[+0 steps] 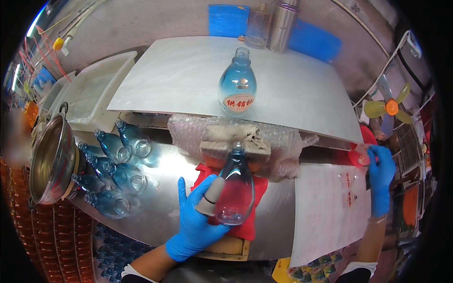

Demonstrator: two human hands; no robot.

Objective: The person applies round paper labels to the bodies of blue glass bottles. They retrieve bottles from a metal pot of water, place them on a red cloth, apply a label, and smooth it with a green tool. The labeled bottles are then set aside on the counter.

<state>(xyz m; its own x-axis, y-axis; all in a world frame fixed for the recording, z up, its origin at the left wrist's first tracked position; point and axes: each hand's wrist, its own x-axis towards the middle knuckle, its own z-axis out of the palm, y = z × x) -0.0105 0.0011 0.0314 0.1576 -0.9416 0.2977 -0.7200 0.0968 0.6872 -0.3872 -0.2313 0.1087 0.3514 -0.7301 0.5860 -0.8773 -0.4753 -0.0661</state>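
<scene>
My left hand [198, 221], in a blue glove with a grey cover on one finger, grips a clear blue glass bottle [237, 188] by its side. The bottle leans over a red cloth [250, 228], its neck against a folded beige cloth [231, 137]. My right hand [381, 174], also blue-gloved, is at the far right, above the edge of a white printed sheet [325, 207]. Its fingers are pinched at a thin pale label [362, 154] with reddish marks, beside a red basin [368, 135]; the exact grip is partly hidden.
A printed blue bottle [238, 85] stands on the raised white board [188, 70]. Several blue bottles [127, 177] lie on the metal table at left, near a metal bowl [47, 160] and white tub [101, 89]. Bubble wrap [184, 137] pads the board's edge. A small fan [391, 107] stands right.
</scene>
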